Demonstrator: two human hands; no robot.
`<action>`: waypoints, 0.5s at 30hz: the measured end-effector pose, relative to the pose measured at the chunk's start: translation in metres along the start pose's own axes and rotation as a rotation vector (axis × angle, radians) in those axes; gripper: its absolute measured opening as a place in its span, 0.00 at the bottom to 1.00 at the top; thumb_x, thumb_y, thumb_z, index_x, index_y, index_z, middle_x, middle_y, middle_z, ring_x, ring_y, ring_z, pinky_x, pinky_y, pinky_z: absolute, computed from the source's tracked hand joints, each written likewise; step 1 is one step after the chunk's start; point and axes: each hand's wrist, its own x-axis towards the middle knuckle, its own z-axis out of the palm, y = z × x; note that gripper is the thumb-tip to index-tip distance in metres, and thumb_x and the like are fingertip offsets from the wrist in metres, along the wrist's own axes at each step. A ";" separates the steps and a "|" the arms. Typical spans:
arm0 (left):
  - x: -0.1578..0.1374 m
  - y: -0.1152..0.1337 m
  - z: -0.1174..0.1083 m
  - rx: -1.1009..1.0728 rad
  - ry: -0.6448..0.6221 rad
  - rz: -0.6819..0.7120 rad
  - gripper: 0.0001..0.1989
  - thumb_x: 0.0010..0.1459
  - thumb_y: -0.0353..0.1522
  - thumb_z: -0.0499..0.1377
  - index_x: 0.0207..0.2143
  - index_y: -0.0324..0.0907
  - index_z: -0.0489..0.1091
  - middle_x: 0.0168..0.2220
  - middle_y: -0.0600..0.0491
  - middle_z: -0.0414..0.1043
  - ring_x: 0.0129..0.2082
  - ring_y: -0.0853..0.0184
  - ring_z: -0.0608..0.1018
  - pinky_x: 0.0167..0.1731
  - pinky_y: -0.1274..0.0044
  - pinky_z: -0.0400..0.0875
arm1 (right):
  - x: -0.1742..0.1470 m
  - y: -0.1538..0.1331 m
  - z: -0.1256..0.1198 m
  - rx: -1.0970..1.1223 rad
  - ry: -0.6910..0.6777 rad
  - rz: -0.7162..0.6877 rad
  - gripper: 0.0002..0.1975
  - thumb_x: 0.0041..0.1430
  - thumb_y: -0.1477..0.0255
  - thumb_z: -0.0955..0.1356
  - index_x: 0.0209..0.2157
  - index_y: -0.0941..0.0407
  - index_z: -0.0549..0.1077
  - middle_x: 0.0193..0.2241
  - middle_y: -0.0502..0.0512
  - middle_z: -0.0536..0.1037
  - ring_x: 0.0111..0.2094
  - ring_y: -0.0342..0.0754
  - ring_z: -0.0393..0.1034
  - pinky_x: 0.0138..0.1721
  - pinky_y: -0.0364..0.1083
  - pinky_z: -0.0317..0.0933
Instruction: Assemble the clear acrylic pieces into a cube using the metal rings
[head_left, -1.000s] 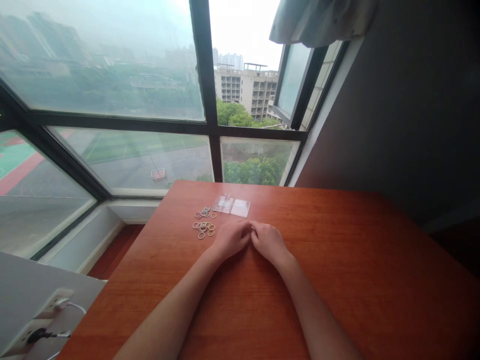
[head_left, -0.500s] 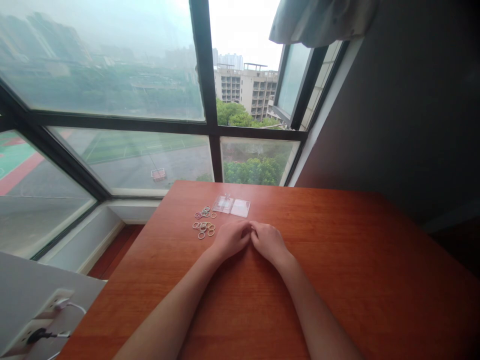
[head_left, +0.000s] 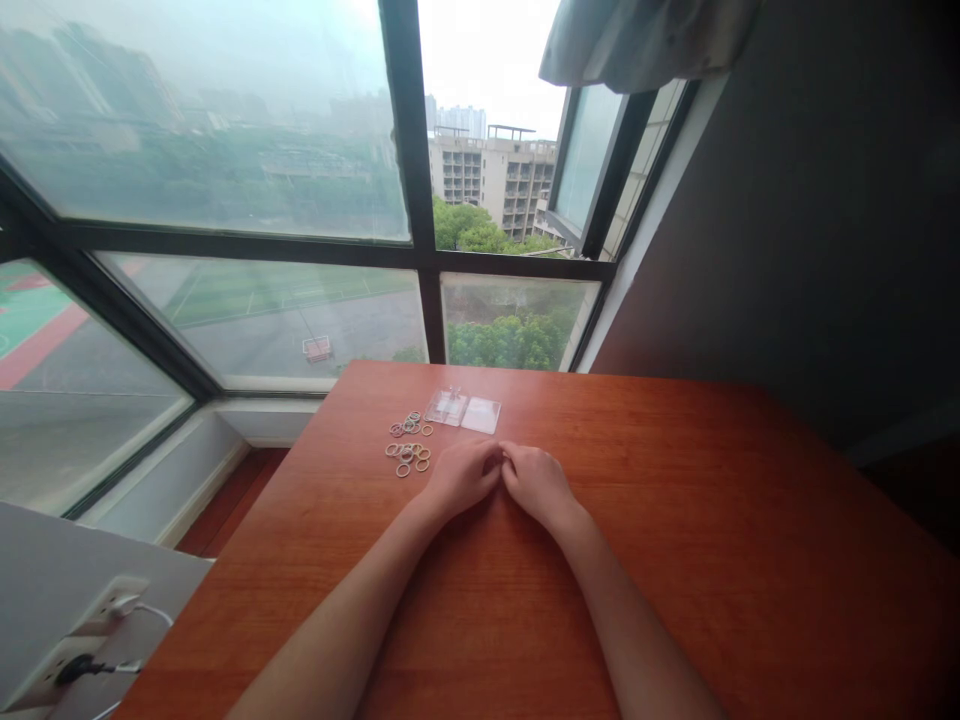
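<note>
My left hand [head_left: 466, 474] and my right hand [head_left: 534, 480] meet fingertip to fingertip over the wooden table [head_left: 675, 520]. Both have their fingers curled closed, and whatever is between them is hidden or too small to make out. Left of my left hand lie several small rings in two loose groups: a far group of rings [head_left: 406, 427] and a nearer group of rings [head_left: 409, 455]. Just beyond my hands sits a clear plastic box [head_left: 446, 406] with its lid [head_left: 481, 414] laid open on the right; small items show inside, too small to name.
A large window with dark frames [head_left: 429, 262] rises behind the table's far edge. At lower left, a wall socket [head_left: 75, 665] has plugs and cables in it. A curtain [head_left: 645, 45] hangs at upper right, beside a dark wall [head_left: 810, 230].
</note>
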 end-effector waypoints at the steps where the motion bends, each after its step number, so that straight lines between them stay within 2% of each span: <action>1: 0.000 0.000 0.000 0.001 -0.001 0.002 0.06 0.58 0.30 0.53 0.34 0.43 0.69 0.34 0.53 0.76 0.32 0.66 0.74 0.31 0.78 0.62 | 0.000 0.000 0.000 0.000 0.001 -0.001 0.15 0.62 0.72 0.58 0.45 0.51 0.73 0.40 0.54 0.79 0.39 0.49 0.72 0.37 0.43 0.57; 15: 0.001 0.003 -0.003 0.017 -0.015 0.001 0.07 0.58 0.30 0.53 0.34 0.43 0.70 0.34 0.53 0.76 0.33 0.66 0.75 0.31 0.78 0.63 | 0.001 0.000 0.000 0.006 0.005 0.000 0.15 0.63 0.72 0.59 0.45 0.51 0.73 0.40 0.54 0.79 0.40 0.49 0.73 0.38 0.43 0.57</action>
